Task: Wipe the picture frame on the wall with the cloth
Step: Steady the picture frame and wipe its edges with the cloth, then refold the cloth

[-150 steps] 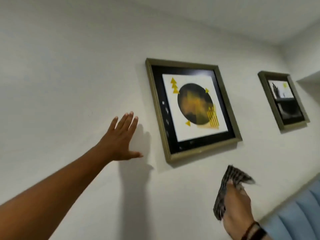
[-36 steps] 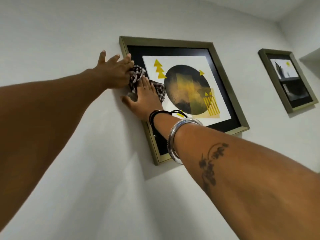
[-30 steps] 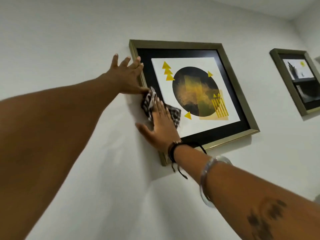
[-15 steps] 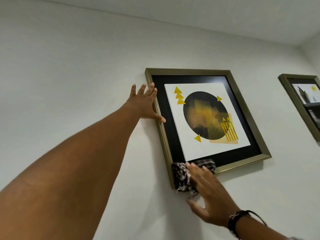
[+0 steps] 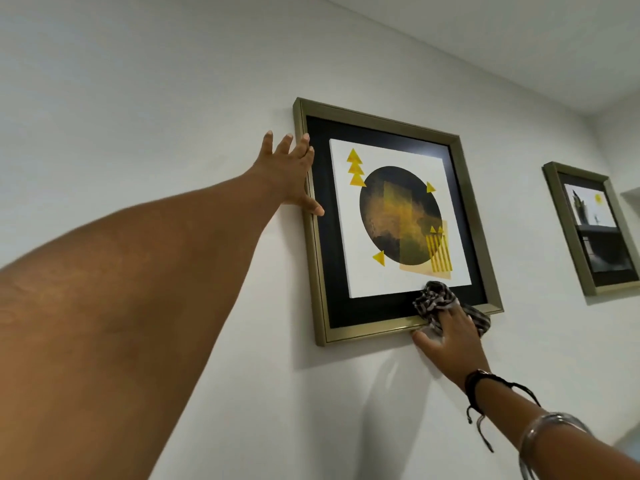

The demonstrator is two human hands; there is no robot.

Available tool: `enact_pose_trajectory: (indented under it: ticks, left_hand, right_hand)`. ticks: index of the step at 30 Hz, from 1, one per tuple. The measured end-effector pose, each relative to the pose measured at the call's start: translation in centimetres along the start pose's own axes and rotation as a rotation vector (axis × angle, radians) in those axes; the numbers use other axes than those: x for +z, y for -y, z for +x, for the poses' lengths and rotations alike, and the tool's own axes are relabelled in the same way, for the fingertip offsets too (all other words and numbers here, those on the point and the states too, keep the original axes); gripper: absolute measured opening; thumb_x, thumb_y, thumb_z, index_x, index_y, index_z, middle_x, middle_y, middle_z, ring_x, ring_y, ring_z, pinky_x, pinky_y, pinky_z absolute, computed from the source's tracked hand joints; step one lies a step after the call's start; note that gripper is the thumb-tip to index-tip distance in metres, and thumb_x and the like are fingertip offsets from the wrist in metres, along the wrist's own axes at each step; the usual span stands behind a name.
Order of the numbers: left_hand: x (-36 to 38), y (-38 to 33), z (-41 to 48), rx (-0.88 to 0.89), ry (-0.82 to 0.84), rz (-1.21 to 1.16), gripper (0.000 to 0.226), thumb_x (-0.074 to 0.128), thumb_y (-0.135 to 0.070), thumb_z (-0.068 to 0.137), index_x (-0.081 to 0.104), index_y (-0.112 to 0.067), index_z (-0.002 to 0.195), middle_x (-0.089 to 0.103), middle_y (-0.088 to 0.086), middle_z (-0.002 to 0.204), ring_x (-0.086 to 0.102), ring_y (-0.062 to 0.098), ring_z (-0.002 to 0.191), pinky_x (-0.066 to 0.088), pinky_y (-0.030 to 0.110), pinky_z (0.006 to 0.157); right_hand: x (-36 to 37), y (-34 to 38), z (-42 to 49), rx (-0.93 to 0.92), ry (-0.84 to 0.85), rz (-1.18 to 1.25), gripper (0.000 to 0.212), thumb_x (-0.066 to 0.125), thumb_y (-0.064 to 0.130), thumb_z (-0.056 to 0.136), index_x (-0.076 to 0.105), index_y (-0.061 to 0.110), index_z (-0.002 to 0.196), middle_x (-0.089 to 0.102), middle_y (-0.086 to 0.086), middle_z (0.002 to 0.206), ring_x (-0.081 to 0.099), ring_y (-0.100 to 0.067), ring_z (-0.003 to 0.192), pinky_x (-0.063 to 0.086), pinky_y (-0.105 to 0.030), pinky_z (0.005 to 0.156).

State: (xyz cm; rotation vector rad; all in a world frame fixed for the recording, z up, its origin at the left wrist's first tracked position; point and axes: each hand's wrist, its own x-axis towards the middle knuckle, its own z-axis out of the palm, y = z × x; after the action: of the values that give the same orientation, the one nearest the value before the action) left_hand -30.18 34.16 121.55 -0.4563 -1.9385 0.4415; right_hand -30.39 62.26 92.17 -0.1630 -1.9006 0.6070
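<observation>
Low and right of centre, the right hand (image 5: 450, 337) lay flat over the bunched cloth (image 5: 433, 299), pressing it on the bottom rail of the picture frame (image 5: 318, 289). The left hand (image 5: 287, 174), fingers straight, rested open against the frame's upper left edge.

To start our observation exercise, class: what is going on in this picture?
A person is wiping a gold-edged square picture frame hung on a white wall. Their left hand lies flat against the frame's upper left edge, seemingly steadying it. Their right hand presses a bunched black-and-white checked cloth onto the bottom rail, near the lower right corner. A second, similar framed picture hangs untouched further right.
</observation>
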Motion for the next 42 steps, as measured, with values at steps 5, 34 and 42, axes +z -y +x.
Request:
enact_pose_trajectory:
  ticks: [5, 34, 42]
  left_hand:
    - [-0.8, -1.5, -2.2, -0.015, -0.046, 0.050, 0.108, 0.051, -0.075, 0.078, 0.009, -0.012, 0.156, 0.006, 0.011, 0.167, 0.000, 0.034, 0.153, -0.005, 0.057, 0.119]
    - [6.9, -8.4, -72.8, -2.004, 0.573, -2.595, 0.046, 0.040, -0.024, 0.098, 0.067, 0.008, 0.117, 0.070, 0.026, 0.117, 0.071, 0.036, 0.098, 0.049, 0.047, 0.098]
    - [8.5, -9.0, -78.3, -2.061, 0.639, -2.586, 0.049, 0.037, -0.023, 0.096, 0.065, 0.012, 0.118, 0.072, 0.030, 0.102, 0.074, 0.038, 0.087, 0.058, 0.044, 0.079]
  right_hand:
    - [0.5, 4.6, -2.9, 0.059, 0.014, -0.031, 0.042, 0.061, 0.018, 0.074, 0.061, 0.013, 0.116, 0.057, -0.006, 0.130, 0.054, -0.030, 0.118, 0.048, -0.045, 0.100]
    - [7.7, 28.3, -53.8, 0.475, 0.916, 0.394, 0.049, 0.074, 0.025, 0.083, 0.053, 0.023, 0.127, 0.047, 0.005, 0.114, 0.051, -0.014, 0.108, 0.045, -0.032, 0.099]
    - [6.7, 28.9, -60.4, 0.551, 0.869, 0.265, 0.018, 0.069, 0.038, 0.082, 0.064, 0.022, 0.077, 0.055, 0.003, 0.089, 0.060, -0.015, 0.081, 0.051, -0.031, 0.077]
